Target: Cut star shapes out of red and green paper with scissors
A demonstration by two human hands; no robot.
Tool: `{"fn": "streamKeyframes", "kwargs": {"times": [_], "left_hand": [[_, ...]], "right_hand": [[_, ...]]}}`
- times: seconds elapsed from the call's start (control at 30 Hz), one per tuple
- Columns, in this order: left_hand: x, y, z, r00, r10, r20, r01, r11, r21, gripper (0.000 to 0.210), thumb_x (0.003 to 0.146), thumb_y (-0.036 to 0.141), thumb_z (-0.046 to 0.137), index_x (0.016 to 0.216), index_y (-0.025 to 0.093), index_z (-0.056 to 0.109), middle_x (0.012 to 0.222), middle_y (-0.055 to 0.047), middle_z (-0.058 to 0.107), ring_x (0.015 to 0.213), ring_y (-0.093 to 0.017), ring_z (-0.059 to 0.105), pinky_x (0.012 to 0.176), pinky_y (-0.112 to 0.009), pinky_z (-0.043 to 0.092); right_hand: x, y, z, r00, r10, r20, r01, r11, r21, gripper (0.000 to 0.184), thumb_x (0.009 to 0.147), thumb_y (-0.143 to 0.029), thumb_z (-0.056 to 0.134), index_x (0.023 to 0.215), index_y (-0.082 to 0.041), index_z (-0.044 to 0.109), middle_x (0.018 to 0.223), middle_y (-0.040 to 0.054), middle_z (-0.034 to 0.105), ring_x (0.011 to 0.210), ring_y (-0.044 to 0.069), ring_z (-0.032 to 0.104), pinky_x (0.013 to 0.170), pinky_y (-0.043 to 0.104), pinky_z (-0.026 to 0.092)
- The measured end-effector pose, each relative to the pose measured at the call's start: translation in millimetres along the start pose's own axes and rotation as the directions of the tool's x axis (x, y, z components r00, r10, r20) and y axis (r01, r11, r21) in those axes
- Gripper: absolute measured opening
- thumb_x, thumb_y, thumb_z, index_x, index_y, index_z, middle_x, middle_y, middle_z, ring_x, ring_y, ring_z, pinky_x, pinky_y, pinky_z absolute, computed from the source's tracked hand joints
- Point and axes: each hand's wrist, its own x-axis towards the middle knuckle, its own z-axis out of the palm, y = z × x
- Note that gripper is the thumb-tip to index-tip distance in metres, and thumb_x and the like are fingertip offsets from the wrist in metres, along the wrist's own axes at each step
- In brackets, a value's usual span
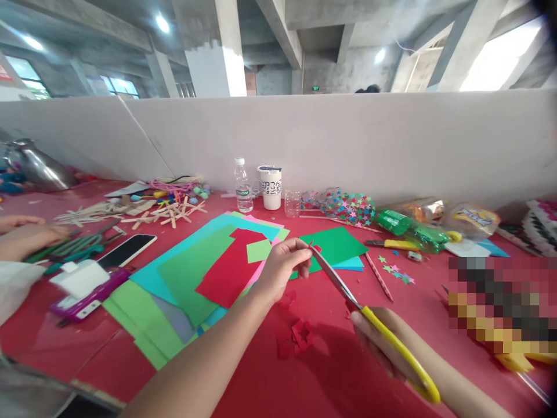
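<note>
My left hand pinches a small piece of red paper above the red table. In my right hand is a pair of scissors with yellow handles; the blades point up and left, their tips at the red piece by my left fingertips. Below my hands, red paper scraps lie on the tabletop. Left of my left hand are overlapping sheets: a red sheet with a small light green square on it, over green and blue ones. A dark green sheet lies behind my hands.
A water bottle and a white cup stand near the partition. Wooden sticks, a phone and a purple glue gun-like item lie left. Another person's hand is at far left. A pencil and star cutouts lie right.
</note>
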Motion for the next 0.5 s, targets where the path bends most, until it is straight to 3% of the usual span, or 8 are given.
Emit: {"fn": "streamKeyframes", "kwargs": {"times": [0.5], "left_hand": [[1.2,-1.4,-0.4,1.0,0.0,0.009,0.0,1.0,-0.01,0.011,0.073,0.024,0.062,0.068,0.016,0.056,0.055,0.003,0.059,0.042,-0.008,0.052,0.044,-0.021,0.038]], "right_hand": [[-1.7,-4.3,-0.8,1.0,-0.007,0.011,0.007,1.0,0.009,0.056,0.077,-0.074,0.043,0.057,-0.021,0.039,0.036,-0.0089,0.035,0.031,0.005,0.033,0.036,0.018,0.025]]}}
